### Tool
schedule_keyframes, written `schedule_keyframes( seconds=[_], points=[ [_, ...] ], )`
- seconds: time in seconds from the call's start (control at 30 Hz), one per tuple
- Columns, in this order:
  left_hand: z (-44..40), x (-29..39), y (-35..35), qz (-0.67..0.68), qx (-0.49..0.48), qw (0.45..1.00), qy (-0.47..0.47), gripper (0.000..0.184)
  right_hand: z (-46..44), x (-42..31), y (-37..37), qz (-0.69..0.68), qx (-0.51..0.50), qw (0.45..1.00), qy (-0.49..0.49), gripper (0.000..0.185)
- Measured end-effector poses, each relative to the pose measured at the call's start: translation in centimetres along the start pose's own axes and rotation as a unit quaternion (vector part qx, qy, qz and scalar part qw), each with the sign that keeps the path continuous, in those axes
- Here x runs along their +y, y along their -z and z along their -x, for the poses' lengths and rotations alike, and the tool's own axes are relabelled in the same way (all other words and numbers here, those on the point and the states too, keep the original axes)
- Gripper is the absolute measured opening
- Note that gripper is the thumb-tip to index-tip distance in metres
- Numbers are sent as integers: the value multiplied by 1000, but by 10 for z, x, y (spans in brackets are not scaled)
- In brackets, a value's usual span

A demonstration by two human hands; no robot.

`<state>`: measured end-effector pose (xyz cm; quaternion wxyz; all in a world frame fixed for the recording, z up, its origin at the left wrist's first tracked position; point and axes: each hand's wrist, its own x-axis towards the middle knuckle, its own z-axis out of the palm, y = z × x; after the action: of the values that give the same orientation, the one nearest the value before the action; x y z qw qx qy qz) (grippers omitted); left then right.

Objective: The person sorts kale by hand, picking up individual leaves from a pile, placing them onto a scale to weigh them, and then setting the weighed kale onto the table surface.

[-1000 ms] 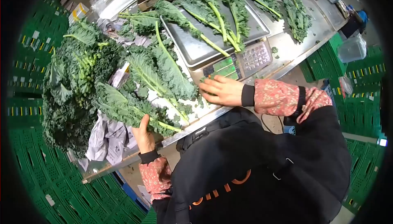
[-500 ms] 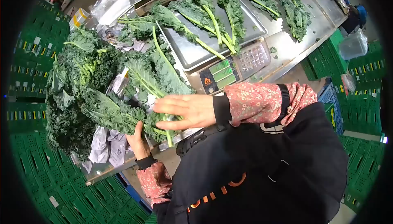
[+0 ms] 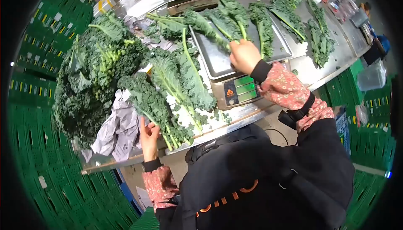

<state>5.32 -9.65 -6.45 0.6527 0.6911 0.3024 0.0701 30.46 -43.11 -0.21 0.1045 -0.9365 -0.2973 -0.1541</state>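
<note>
My right hand is closed around the stems of kale leaves that lie on the metal tray of the scale. My left hand is at the table's near edge with its fingers apart, beside the lower stems of a curly kale leaf; whether it touches them I cannot tell. Right of that leaf, flatter kale leaves lie with stems toward me. Another kale leaf rests on the tray's right side. My right wrist partly hides the scale's display.
A big heap of kale fills the table's left end beside crumpled paper. Further kale leaves lie right of the tray. Green crates are stacked around the table. A person is at the far right.
My right hand has moved from the near leaves up to the tray and closed on kale stems there. My left hand has come off the near leaf, which now lies on the table.
</note>
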Motion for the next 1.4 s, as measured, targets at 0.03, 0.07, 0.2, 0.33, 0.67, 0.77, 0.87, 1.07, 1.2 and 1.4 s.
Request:
schedule_keyframes(
  seconds=[0.03,0.07,0.2,0.33,0.67,0.77,0.87,1.07,1.2,1.4],
  points=[
    [-4,-6,3,-9,-5,1000,10,73,-2,1,-2,-33,82,996,-19,14],
    [-6,-6,3,-18,-11,1000,19,72,-5,-1,10,-40,93,995,-19,13],
    [-9,-12,1,10,-15,998,64,71,-4,2,18,-69,7,997,-45,23],
    [-15,-12,6,-2,-23,999,28,39,-3,16,12,-36,70,997,-12,26],
    [-8,2,8,76,52,994,-63,16,-13,14,14,-88,160,983,-23,18],
    [-9,-3,11,118,64,987,-88,15,-11,-22,33,-209,18,978,-4,28],
    [-9,-4,18,127,48,986,-97,17,10,-65,30,-31,15,991,126,27],
    [-6,-9,31,145,55,980,-127,29,10,-87,16,-145,-62,986,55,22],
    [2,8,20,237,54,964,-110,39,9,-114,19,-242,-58,958,143,42],
    [7,25,9,304,17,943,-135,35,10,-140,22,-291,-61,935,194,38]
  ],
)
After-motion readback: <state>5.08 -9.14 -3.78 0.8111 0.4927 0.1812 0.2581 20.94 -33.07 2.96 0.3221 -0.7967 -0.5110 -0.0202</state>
